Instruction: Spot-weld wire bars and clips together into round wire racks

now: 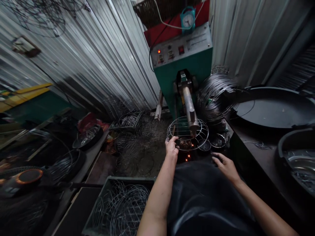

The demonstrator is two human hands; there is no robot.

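Note:
My left hand is closed on the near left rim of a round wire rack. The rack sits at the end of the welding machine's thick metal arm, partly hidden behind the arm's tip. Several orange sparks glow just below it. To the right of the rack, apart from it, my right hand has its fingers stretched forward and loosely spread, with nothing visible in them. A dark apron covers my lap between the two forearms.
A crate of wire pieces stands at front left. Right of the machine hangs a coil of wire. A large black tray and a round tub lie on the right bench. Loose wirework covers the floor; a blue clock stands atop the machine.

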